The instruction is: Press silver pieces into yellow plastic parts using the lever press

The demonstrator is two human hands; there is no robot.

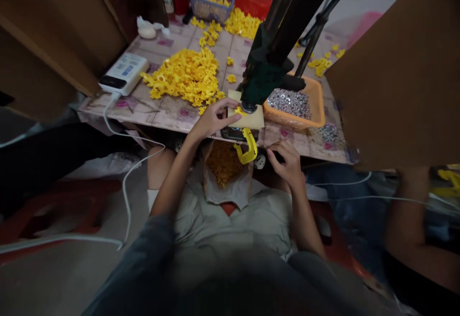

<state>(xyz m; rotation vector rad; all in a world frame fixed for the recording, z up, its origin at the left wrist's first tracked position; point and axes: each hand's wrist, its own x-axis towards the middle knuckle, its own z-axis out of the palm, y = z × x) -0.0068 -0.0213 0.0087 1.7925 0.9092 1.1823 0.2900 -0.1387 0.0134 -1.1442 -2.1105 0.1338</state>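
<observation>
My left hand (214, 116) reaches to the base plate (256, 120) of a dark green hand press (264, 69) and pinches a small yellow plastic part (239, 110) under the press head. My right hand (287, 161) hovers below the table edge, fingers curled, near a yellow clamp (246, 146) that fixes the press to the table; I cannot tell if it holds anything. A bag of yellow parts (223, 165) rests on my lap.
A large heap of yellow parts (187, 74) lies left of the press. An orange tray (315, 96) of small silver pieces sits right. A white power bank (124, 73) with cable, a blue basket (212, 1), brown cardboard (398, 72), and another person's arm (406, 230) are nearby.
</observation>
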